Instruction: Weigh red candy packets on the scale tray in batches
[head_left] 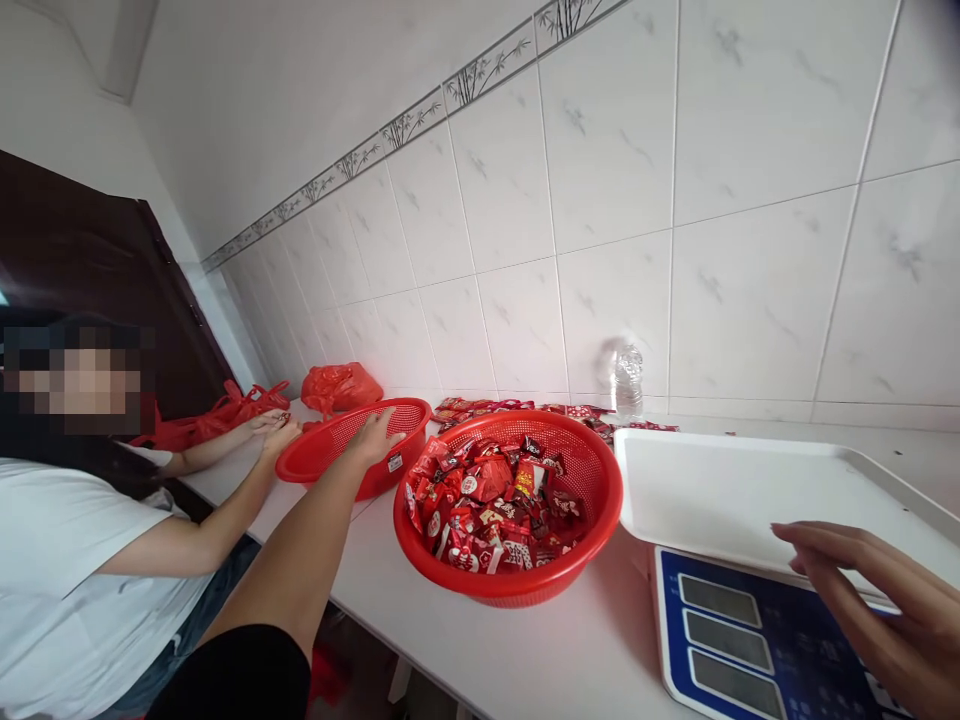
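My left hand [375,437] reaches into the second red basket [322,450], its fingers over the inner side; whether it grips anything is hard to make out. Nearer to me stands a red basket [600,500] filled with red-wrapped candies [495,500]. On the right, my right hand [870,580] hovers over the blue scale [712,640] and the edge of its white tray [750,480], fingers extended and holding nothing. The three displays of the scale look blank.
A person in a white shirt [67,560] sits at the left, both hands near the far basket. Red plastic bags [341,385] lie behind. A clear bottle [628,380] and red packets [480,408] are along the tiled wall.
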